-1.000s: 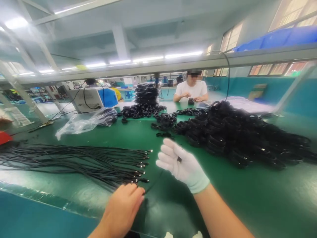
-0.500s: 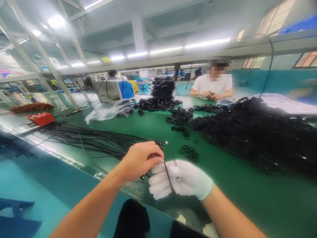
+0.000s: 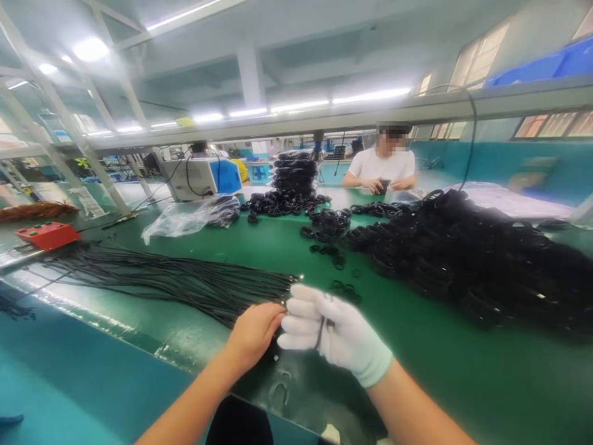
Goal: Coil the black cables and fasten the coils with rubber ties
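My bare left hand [image 3: 257, 330] is over the tip ends of a bundle of black cables [image 3: 185, 278]. Its fingers are bent and pressed together; what lies beneath them is hidden. Close beside it on the right is my right hand [image 3: 333, 330] in a white glove, with its fingers curled. A thin black cable [image 3: 320, 334] crosses the gloved palm, held by that hand, and a small shiny bit shows near it. Several cable ends with bright tips protrude around both hands.
To the right rises a large heap of black rings [image 3: 430, 247]; smaller piles lie mid-table. A red control box [image 3: 49, 235], a plastic bag [image 3: 180, 216] and a white-and-blue machine [image 3: 199, 176] stand left. A co-worker [image 3: 382, 164] sits across the green table [image 3: 417, 364].
Both hands have moved slightly apart. My left hand has gone lower, away from the cable across the glove and onto the cable ends. The view has turned a little to the right.
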A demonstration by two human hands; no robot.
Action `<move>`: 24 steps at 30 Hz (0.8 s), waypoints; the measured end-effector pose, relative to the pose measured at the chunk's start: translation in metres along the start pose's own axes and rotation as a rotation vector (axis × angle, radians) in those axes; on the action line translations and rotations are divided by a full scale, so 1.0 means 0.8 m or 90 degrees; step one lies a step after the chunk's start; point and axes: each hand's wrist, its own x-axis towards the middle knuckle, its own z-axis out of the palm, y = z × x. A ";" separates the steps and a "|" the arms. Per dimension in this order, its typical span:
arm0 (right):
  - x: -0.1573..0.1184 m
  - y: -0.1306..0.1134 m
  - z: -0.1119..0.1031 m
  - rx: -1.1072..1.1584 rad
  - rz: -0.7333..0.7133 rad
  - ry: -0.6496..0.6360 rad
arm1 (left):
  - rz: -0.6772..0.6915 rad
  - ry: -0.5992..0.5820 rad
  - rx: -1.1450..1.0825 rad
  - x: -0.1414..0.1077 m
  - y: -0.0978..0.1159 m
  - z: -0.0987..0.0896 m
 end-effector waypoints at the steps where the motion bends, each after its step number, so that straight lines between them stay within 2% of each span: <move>1: 0.000 -0.005 0.000 -0.012 -0.029 0.027 | -0.024 0.013 0.058 -0.006 -0.004 0.004; 3: 0.000 -0.015 -0.002 -0.035 -0.078 0.078 | -0.066 0.034 0.170 -0.018 -0.004 0.006; 5: 0.000 -0.021 -0.005 -0.059 -0.114 0.121 | -0.068 0.031 0.242 -0.029 0.010 0.005; 9: 0.002 -0.020 -0.015 -0.079 -0.137 0.150 | 0.032 -0.021 0.253 -0.045 0.066 0.002; 12: 0.003 -0.004 -0.019 -0.093 -0.080 0.132 | 0.122 -0.032 0.223 -0.039 0.091 -0.015; 15: 0.000 0.015 -0.019 -0.099 0.054 0.038 | 0.145 -0.026 0.188 -0.014 0.087 -0.051; 17: -0.003 0.025 -0.016 -0.077 0.149 -0.038 | 0.113 -0.040 0.124 0.006 0.077 -0.075; 19: -0.004 0.032 -0.013 -0.051 0.199 -0.079 | 0.062 -0.079 -0.008 0.022 0.068 -0.088; 21: -0.005 0.036 -0.010 -0.025 0.215 -0.106 | 0.007 -0.118 -0.185 0.031 0.060 -0.084; 24: -0.006 0.036 -0.007 0.002 0.204 -0.139 | -0.073 -0.136 -0.380 0.032 0.044 -0.056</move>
